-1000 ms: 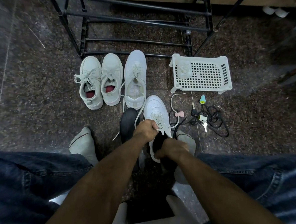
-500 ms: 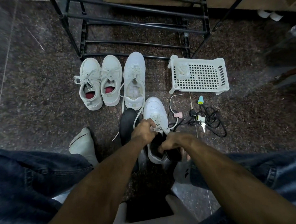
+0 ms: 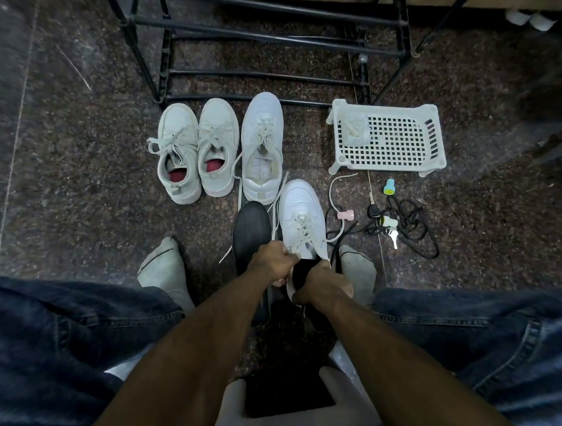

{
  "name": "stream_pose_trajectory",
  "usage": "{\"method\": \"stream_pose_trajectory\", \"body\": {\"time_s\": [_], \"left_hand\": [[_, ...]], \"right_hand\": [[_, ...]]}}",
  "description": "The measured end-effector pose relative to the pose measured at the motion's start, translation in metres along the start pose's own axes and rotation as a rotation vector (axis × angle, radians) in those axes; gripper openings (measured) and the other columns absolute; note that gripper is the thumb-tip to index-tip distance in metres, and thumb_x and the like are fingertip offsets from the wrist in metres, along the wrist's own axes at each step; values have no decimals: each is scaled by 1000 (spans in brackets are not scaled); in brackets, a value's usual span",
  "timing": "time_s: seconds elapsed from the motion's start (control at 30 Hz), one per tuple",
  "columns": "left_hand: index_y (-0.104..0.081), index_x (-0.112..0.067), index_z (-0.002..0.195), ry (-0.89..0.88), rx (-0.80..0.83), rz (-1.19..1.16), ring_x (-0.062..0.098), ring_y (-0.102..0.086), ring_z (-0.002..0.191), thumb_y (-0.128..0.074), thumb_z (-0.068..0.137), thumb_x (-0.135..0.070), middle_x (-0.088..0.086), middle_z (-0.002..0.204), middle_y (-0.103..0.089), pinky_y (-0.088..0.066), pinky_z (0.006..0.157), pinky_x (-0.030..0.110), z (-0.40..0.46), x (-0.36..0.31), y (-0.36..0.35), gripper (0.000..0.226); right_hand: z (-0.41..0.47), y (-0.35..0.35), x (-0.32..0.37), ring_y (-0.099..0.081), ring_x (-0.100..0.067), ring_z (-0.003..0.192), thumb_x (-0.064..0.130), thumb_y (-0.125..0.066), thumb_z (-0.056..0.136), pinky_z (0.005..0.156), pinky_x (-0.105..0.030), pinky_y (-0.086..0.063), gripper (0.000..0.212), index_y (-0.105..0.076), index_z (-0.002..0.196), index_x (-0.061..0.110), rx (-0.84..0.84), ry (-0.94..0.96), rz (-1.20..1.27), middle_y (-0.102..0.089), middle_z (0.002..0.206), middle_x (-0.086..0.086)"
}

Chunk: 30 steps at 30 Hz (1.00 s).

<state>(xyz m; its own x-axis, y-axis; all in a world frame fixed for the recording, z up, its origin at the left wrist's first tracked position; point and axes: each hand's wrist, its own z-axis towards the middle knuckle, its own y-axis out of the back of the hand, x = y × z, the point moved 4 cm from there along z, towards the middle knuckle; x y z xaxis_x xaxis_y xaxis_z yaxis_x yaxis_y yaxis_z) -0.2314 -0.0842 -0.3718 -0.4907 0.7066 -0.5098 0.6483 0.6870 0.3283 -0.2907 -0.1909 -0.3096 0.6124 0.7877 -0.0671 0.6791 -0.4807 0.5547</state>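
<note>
The left hand [image 3: 271, 262] curls tight on the shoe [image 3: 301, 211] at its laces; the right hand [image 3: 322, 284] grips a dark cloth [image 3: 304, 270] at the shoe's opening. The shoe lies on the floor, toe pointing away. If the left grip slackens, a push from the right could skid the shoe forward — or drag its loose lace into the cables [image 3: 408, 220] just right of it.

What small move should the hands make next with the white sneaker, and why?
Probably the right hand should push the black fabric deeper into the white sneaker. The left hand grips the shoe at its tongue and laces, which steadies it, and the fabric bulges out of the opening between both hands.
</note>
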Motion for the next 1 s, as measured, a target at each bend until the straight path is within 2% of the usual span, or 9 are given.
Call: {"method": "stream_pose_trajectory", "body": {"time_s": [0.1,0.17,0.3,0.4,0.57,0.7,0.8,0.93,1.0], "left_hand": [[-55,-14,76,18,-35,37,28,-71,70,-58,83,-26,12,85,-70,-61,68,40,1,-5,-1,14],[-57,-13,80,63,-52,14,31,-71,73,-57,79,-19,14,91,-69,-62,67,43,1,-7,-2,6],[-63,-5,91,119,-50,-76,31,-71,64,-59,82,-8,16,89,-69,-60,55,45,-2,-14,-4,10],[-61,-7,89,82,-107,-33,31,-70,67,-56,83,-9,14,86,-68,-61,58,40,-2,-18,-3,8],[-56,-16,82,18,-152,-49,24,-69,63,-56,81,-16,7,80,-69,-58,60,28,-5,-18,3,0],[-54,-18,76,51,-136,-153,28,-70,75,-63,80,-18,8,85,-68,-61,69,39,0,-12,5,10],[-55,-14,77,92,-91,-256,31,-69,84,-68,83,-15,8,84,-61,-61,65,46,0,-11,5,14],[-63,-4,83,137,-118,-255,31,-72,68,-65,78,-10,14,81,-69,-61,61,48,4,-10,5,7],[-67,-1,86,164,-156,-214,32,-72,68,-61,73,-9,17,81,-71,-61,64,47,6,-11,3,16]], "right_hand": [[7,9,4,-65,-24,104,46,-78,60,87,-31,-52,80,-51,125,8,93,40,63,-64,114,-5],[9,21,6,-66,-23,97,46,-73,63,87,-32,-54,67,-62,119,13,120,96,75,-67,111,-6],[2,45,4,-62,-26,100,38,-66,80,82,-34,-52,40,-55,114,20,161,180,-63,-60,121,-9],[-4,52,4,-60,-25,92,39,-63,83,72,-35,-51,49,-53,127,20,155,190,-130,-57,126,-9],[4,33,-5,-63,-22,104,42,-65,78,89,-31,-51,53,-57,123,14,70,112,-131,-63,119,-4],[8,10,-4,-60,-24,115,48,-70,78,88,-32,-48,76,-38,132,5,-34,32,-61,-59,127,-7],[13,-3,1,-57,-27,118,53,-71,77,84,-36,-49,91,-24,136,1,-122,-1,-27,-55,130,-12],[20,2,7,-59,-28,115,38,-74,77,89,-37,-51,84,-29,135,-1,-38,0,20,-58,126,-10],[22,8,10,-61,-26,111,33,-76,73,90,-36,-52,80,-38,136,1,42,7,79,-56,126,-9]]}}
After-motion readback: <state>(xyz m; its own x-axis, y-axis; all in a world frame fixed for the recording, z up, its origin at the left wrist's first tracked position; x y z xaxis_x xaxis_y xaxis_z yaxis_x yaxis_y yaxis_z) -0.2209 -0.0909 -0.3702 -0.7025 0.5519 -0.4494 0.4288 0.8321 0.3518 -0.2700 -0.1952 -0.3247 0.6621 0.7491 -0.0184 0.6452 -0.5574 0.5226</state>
